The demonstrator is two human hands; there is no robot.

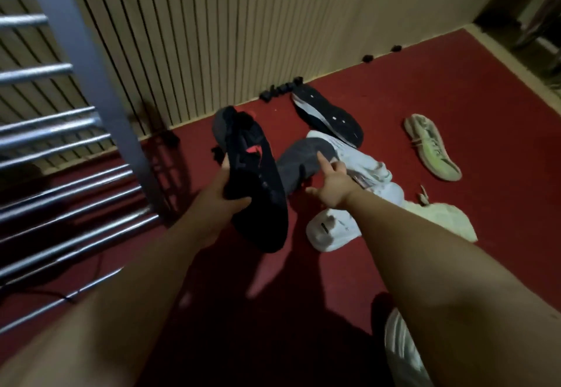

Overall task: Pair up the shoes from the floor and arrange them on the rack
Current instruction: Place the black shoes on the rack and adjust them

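Red carpet (455, 89) runs beneath a scatter of unpaired shoes at the foot of a ribbed beige wall (243, 22). Near the centre of the view a person's left hand (226, 197) grips a black shoe (258, 180) with a red patch, thumb laid over its near side and fingers wrapped behind it. The shoe is held clear of the floor, its length running from eleven to five o'clock.

At three o'clock from it, the right hand (331, 183) reaches down to a grey shoe (303, 159) lying on the carpet. The index finger (323, 163) is straight and touches the shoe, the thumb is spread toward nine o'clock, and the other fingers are bent, pinching nothing.

A white shoe (358, 162) lies just beyond the grey one. At one o'clock from the right hand an upturned black shoe (328, 116) rests sole up, overlapping the white shoe's far end. A second white shoe (331, 232) sits at six o'clock from the right hand, beside the forearm.

A pale green shoe (431, 147) lies sole up at two o'clock, well apart, and a cream shoe (446, 219) lies at four o'clock. The bars of the metal rack (76, 119) fill the nine o'clock side of the view. Small black pieces (282, 87) line the base of the wall at twelve.
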